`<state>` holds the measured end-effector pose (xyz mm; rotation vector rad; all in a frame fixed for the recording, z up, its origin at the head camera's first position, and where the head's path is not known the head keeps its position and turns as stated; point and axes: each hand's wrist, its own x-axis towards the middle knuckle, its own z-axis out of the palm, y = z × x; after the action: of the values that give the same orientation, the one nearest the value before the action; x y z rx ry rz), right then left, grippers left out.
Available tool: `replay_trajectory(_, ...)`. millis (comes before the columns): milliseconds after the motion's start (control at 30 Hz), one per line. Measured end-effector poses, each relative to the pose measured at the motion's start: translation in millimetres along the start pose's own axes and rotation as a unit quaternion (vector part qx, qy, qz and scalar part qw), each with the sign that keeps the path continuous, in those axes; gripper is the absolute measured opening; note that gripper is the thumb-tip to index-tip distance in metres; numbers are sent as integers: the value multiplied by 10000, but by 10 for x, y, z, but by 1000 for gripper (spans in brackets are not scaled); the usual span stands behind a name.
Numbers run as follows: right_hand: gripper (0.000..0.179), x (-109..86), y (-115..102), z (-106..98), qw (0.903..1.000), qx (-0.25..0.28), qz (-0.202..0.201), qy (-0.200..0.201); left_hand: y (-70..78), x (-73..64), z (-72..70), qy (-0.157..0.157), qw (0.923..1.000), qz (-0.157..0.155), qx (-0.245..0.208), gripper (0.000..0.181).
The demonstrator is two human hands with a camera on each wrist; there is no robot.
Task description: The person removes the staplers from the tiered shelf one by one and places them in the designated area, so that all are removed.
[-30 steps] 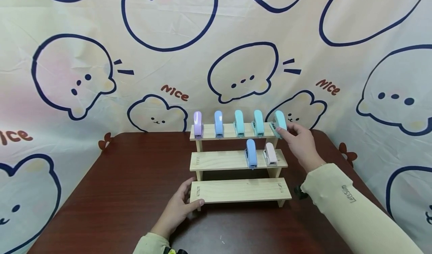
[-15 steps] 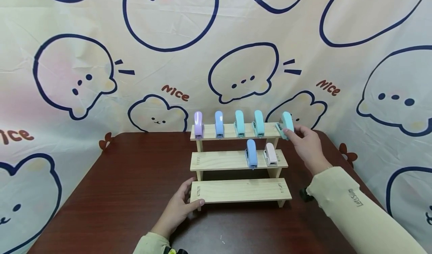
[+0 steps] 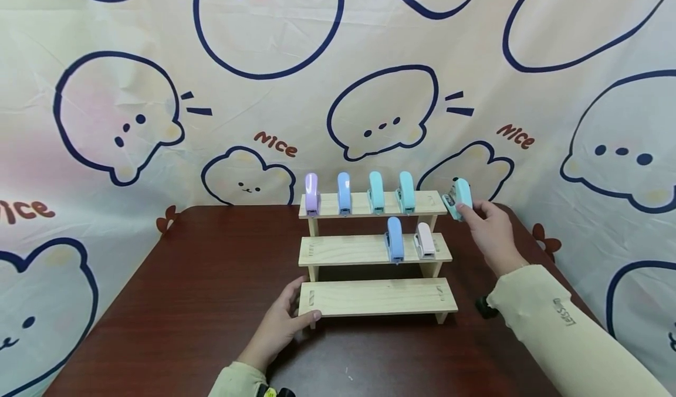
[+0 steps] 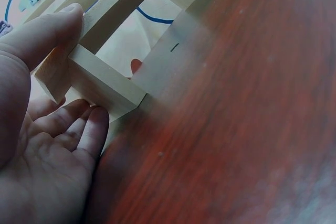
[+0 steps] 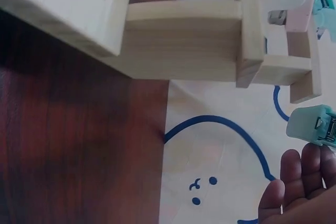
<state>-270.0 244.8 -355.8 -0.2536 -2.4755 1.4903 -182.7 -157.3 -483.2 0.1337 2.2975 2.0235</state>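
Observation:
My right hand pinches a teal stapler in the air, just off the right end of the top shelf. The right wrist view shows that stapler at its right edge, apart from the wood. My left hand grips the left end of the three-tier wooden rack, thumb on the bottom shelf. In the left wrist view its curled fingers lie by the rack's leg. On the top shelf stand a purple stapler, a blue stapler and two teal staplers.
The middle shelf bears a blue stapler and a pale pink stapler toward its right end. The rack stands on a dark reddish-brown table. A cartoon-print cloth hangs behind and at both sides.
My right hand has moved the teal stapler to the right, from the end of the top shelf to beyond it. The left hand keeps its hold on the rack.

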Motion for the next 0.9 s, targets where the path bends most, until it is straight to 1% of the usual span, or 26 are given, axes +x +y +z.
replay_trajectory(133,71,2,73,-14,10000,-69,-3,56,0,4,1,0,10000,-13,-49,82)
replay_trajectory(267,71,1,161,-30,9997,-201,-23,112,-10,8,2,6,10000,2,-6,83)
replay_trajectory(433,71,8,294,-54,9994,-345,-54,86,-5,7,2,20,10000,13,0,82)
replay_trajectory(900,74,-1,622,-93,9982,-563,187,-69,9,-3,-2,29,10000,2,-37,82)
